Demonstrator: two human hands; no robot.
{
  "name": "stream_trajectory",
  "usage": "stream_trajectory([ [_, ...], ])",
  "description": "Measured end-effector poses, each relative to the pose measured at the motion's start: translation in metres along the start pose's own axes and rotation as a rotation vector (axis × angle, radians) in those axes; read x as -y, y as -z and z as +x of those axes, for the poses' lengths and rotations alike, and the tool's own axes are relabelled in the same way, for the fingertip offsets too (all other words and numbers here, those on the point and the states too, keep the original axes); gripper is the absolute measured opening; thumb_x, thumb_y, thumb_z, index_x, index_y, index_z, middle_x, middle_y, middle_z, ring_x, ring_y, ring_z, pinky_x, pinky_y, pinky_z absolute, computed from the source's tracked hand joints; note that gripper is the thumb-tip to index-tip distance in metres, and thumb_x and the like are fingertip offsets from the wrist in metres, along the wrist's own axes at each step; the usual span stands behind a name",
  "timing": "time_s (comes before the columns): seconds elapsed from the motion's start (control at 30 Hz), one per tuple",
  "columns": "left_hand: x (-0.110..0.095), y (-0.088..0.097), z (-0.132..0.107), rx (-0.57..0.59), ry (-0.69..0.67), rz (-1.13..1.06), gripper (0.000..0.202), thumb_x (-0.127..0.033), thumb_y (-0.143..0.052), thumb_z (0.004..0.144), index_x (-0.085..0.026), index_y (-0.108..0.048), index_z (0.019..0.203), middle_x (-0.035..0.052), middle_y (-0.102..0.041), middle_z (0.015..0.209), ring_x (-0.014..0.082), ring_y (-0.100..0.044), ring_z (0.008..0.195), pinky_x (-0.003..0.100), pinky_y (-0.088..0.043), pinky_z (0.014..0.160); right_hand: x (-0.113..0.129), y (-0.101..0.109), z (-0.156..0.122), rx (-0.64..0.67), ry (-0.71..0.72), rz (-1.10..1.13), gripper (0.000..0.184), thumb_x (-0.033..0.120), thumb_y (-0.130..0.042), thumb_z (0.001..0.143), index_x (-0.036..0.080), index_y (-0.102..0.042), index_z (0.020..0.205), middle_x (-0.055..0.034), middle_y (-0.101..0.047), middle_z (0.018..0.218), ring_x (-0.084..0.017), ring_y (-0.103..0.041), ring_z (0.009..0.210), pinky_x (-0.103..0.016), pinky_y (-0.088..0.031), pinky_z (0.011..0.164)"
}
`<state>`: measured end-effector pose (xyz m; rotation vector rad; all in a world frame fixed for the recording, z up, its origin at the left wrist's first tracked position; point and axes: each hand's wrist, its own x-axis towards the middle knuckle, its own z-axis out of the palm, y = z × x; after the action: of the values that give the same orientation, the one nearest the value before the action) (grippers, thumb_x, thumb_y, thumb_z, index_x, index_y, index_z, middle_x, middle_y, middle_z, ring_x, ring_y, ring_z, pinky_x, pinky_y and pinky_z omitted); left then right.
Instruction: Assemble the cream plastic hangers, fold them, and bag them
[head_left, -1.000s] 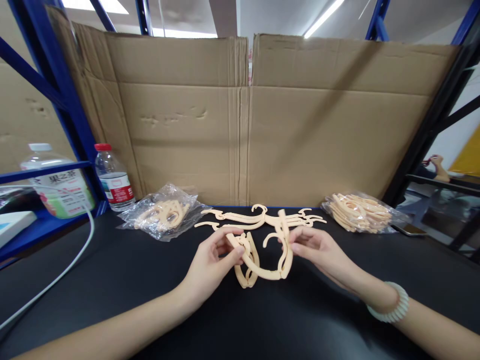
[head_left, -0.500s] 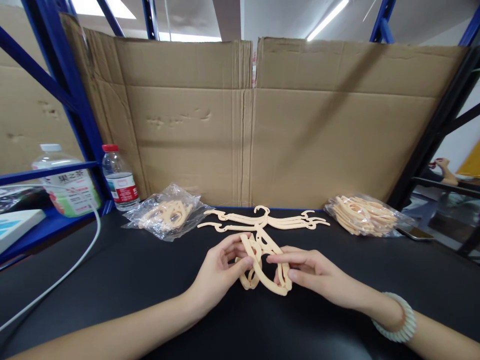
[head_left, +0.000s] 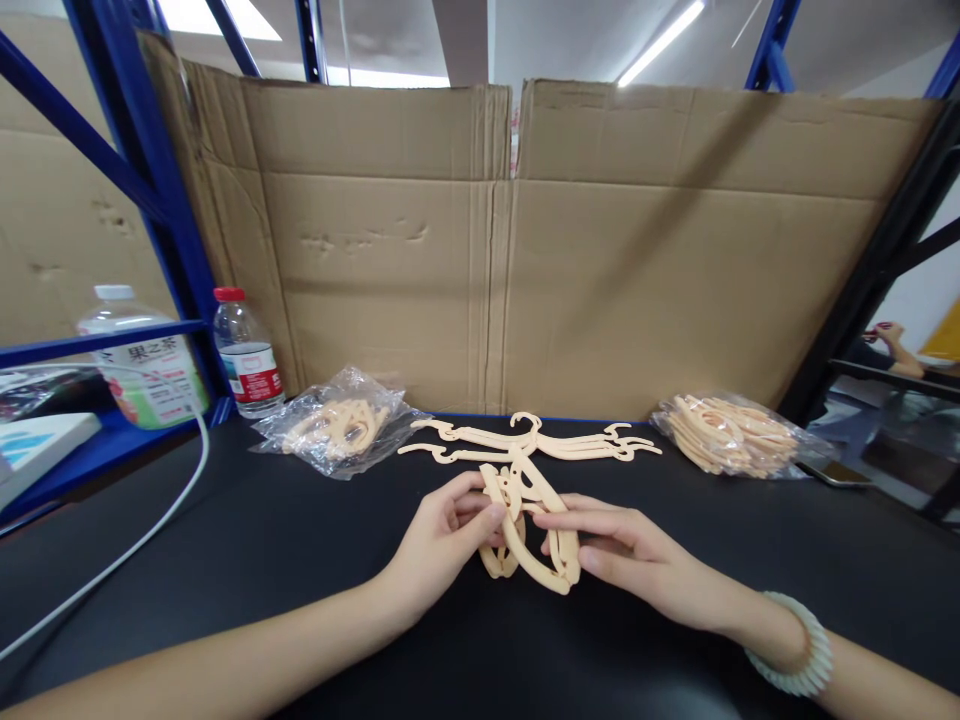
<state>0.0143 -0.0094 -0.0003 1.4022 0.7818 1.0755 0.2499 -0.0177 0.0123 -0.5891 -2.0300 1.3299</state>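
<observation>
Between my hands is a cream plastic folding hanger (head_left: pixel 536 567), its arms folded in and tilted up off the black table. My left hand (head_left: pixel 454 530) pinches its upper left part between thumb and fingers. On the other side, my right hand (head_left: pixel 619 545) grips the right arm, forefinger laid across it and thumb near the lower end. Another folded piece shows partly behind the left fingers; whether it is joined to the held hanger I cannot tell. Just beyond lie unfolded hangers (head_left: pixel 480 438), stacked with arms spread and a hook pointing away.
A clear bag of folded hangers (head_left: pixel 341 425) lies at the back left, another bag (head_left: pixel 731 432) at the back right beside a phone (head_left: pixel 836 473). A red-capped water bottle (head_left: pixel 251 365) stands left. A white cable (head_left: pixel 161 525) crosses the left side. Cardboard (head_left: pixel 390 260) walls the back.
The held hanger has tilted slightly, its lower end shifting a little left. Both hands keep their hold. The whole view has moved slightly.
</observation>
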Motion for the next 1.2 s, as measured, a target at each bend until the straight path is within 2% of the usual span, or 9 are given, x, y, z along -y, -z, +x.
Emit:
stream_trajectory([
  [0.1,-0.001,0.0,0.001,-0.039,0.036,-0.016,0.039,-0.041,-0.07,0.08,-0.013,-0.059,0.104,0.0118,-0.073,0.096,0.021,-0.069,0.086,0.029,-0.054,0.075,-0.001,0.002,0.0,-0.005,0.02,-0.012,0.034,0.036,-0.054,0.095,0.032,-0.058,0.129,-0.0058,-0.041,0.146,-0.023,-0.04,0.133,-0.04,-0.032,0.111],
  [0.27,-0.001,0.0,0.0,-0.057,0.066,-0.019,0.042,-0.041,-0.074,0.076,-0.012,-0.06,0.103,0.0122,-0.074,0.095,0.0223,-0.07,0.086,0.032,-0.055,0.076,0.003,0.004,0.001,0.006,-0.003,-0.061,0.03,0.035,-0.052,0.096,0.03,-0.063,0.123,-0.0055,-0.044,0.144,-0.023,-0.043,0.131,-0.038,-0.035,0.109],
  [0.5,0.0,0.0,0.0,0.016,0.016,-0.014,0.035,-0.037,-0.074,0.077,-0.013,-0.063,0.099,0.0107,-0.073,0.094,0.0231,-0.068,0.09,0.033,-0.054,0.078,0.012,-0.002,-0.002,0.049,-0.006,-0.235,0.032,0.036,-0.053,0.095,0.027,-0.063,0.124,-0.0087,-0.05,0.139,-0.025,-0.05,0.124,-0.044,-0.036,0.107],
  [0.63,0.0,0.0,0.0,0.045,-0.029,-0.022,0.031,-0.034,-0.075,0.077,-0.013,-0.064,0.097,0.0101,-0.071,0.097,0.0215,-0.066,0.092,0.033,-0.053,0.082,0.009,0.0,-0.004,0.009,-0.037,-0.318,0.036,0.04,-0.058,0.091,0.025,-0.063,0.123,-0.0107,-0.057,0.126,-0.025,-0.055,0.112,-0.042,-0.044,0.098],
  [0.73,0.001,0.0,0.0,0.052,-0.027,-0.014,0.029,-0.034,-0.075,0.077,-0.013,-0.065,0.094,0.0093,-0.071,0.095,0.0197,-0.065,0.087,0.031,-0.053,0.079,0.008,0.002,-0.005,0.009,-0.065,-0.353,0.039,0.041,-0.06,0.089,0.025,-0.063,0.124,-0.0102,-0.059,0.118,-0.023,-0.059,0.1,-0.038,-0.049,0.087],
  [0.93,0.001,0.0,0.0,0.037,-0.015,0.041,0.036,-0.038,-0.072,0.079,-0.011,-0.065,0.102,0.0067,-0.068,0.084,0.0158,-0.063,0.072,0.027,-0.052,0.064,0.015,-0.001,-0.004,0.06,-0.006,-0.344,0.034,0.037,-0.06,0.09,0.027,-0.064,0.122,-0.0079,-0.06,0.113,-0.02,-0.057,0.1,-0.035,-0.046,0.089],
  [1.03,0.002,-0.001,0.0,0.018,-0.006,0.058,0.039,-0.04,-0.073,0.077,-0.011,-0.065,0.102,0.0065,-0.067,0.081,0.0169,-0.063,0.072,0.027,-0.052,0.064,0.014,-0.002,-0.004,0.062,-0.017,-0.315,0.036,0.038,-0.061,0.089,0.026,-0.064,0.122,-0.008,-0.06,0.111,-0.02,-0.057,0.098,-0.034,-0.047,0.086],
  [1.1,0.003,-0.001,0.0,0.003,0.002,0.042,0.048,-0.04,-0.074,0.076,-0.012,-0.061,0.112,0.0053,-0.066,0.081,0.0169,-0.064,0.071,0.028,-0.053,0.065,0.01,-0.001,-0.004,0.07,-0.056,-0.257,0.038,0.04,-0.062,0.088,0.026,-0.064,0.123,-0.0081,-0.058,0.109,-0.019,-0.057,0.094,-0.033,-0.048,0.081],
  [1.2,0.003,-0.001,-0.001,-0.047,-0.015,0.02,0.064,-0.04,-0.073,0.076,-0.018,-0.046,0.13,0.0056,-0.064,0.094,0.0156,-0.064,0.07,0.029,-0.054,0.064,0.003,0.003,-0.001,0.058,-0.128,-0.107,0.041,0.043,-0.063,0.086,0.025,-0.064,0.122,-0.0076,-0.056,0.109,-0.019,-0.058,0.092,-0.032,-0.05,0.078],
])
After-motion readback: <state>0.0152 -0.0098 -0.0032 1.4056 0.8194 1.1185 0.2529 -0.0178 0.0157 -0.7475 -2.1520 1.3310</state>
